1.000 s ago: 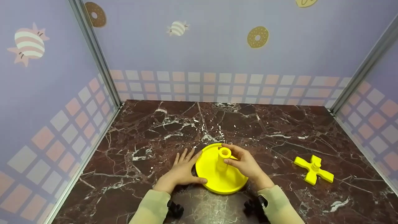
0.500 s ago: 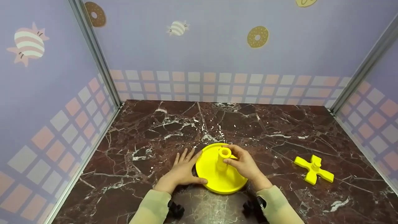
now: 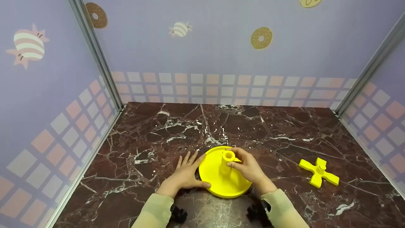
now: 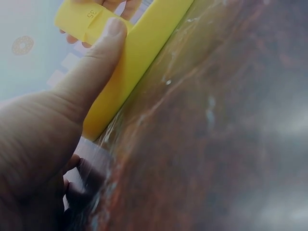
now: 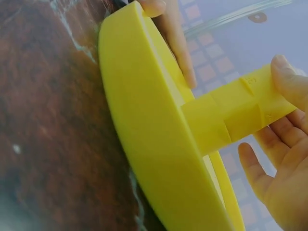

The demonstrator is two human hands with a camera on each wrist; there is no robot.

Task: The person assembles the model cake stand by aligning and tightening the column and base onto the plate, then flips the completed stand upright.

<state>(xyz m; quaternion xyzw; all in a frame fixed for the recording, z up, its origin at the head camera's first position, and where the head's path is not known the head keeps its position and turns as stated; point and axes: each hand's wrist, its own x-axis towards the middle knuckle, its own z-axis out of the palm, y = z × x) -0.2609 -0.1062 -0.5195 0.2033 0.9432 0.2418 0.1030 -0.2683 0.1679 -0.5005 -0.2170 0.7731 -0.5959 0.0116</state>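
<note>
Fingers [image 3: 235, 165] of the right hand [image 3: 251, 167] grip the yellow post [image 3: 226, 167], marked "35" [image 4: 91, 14], upright in the yellow dish [image 3: 210, 174] on the tabletop [image 3: 278, 148], while the left hand [image 3: 183, 176], spread straight, touches the rim.

Arms [image 3: 155, 209] angled inward

The left hand [image 3: 184, 176] is held with fingers [image 3: 194, 156] spread and thumb [image 3: 201, 183] stretched apart from them. The right hand [image 3: 251, 167] is bent into a grip, its thumb set opposite the curved fingers.

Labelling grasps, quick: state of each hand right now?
Left hand: open, touching the yellow dish.
Right hand: closed, holding the yellow tube near its top.
</note>
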